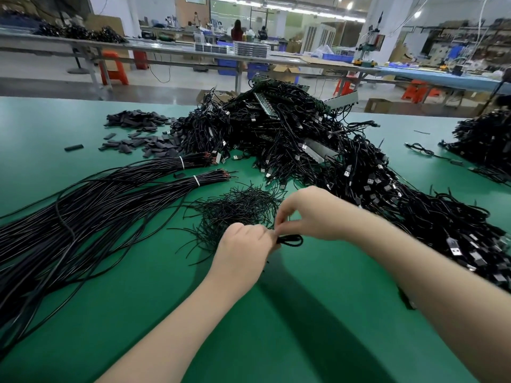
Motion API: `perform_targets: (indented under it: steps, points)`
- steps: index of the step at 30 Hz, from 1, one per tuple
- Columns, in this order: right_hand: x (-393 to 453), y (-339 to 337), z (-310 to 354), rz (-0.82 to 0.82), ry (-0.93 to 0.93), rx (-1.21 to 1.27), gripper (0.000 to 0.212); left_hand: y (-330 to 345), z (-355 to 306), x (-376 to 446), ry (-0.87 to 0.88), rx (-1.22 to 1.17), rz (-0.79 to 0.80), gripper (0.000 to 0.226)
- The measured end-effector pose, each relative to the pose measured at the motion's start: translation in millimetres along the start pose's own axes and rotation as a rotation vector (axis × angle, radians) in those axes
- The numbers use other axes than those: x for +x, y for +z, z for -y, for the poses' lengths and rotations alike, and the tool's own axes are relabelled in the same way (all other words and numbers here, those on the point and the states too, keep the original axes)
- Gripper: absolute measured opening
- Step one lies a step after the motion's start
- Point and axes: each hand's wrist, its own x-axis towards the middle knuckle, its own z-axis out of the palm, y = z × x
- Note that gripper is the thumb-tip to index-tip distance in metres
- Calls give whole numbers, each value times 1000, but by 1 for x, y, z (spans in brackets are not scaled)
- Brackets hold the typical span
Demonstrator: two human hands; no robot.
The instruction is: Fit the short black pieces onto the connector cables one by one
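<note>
Green table (276,327): both hands (243,244) (309,214) pinch one looped black cable (290,240).

Two bare forearms are shown, ending in the left hand (243,244) and the right hand (309,214). No sleeve, glove, ring or watch is worn on either.

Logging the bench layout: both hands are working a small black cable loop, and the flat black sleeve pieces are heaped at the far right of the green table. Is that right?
Not quite. The head view shows the flat black sleeve pieces heaped at the far left of the green table, not the right. The rest holds: the left hand and right hand are working a small black cable loop.
</note>
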Motion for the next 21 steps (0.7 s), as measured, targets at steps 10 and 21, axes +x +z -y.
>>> perform_targets:
  steps: [10, 21]
  points:
    - [0, 48, 2, -162, 250, 1136, 18, -6, -13, -2, -677, -885, -117, 19]
    - [17, 86, 38, -656, 207, 663, 20, -2, -5, 1, -1108, -952, -173, 31]
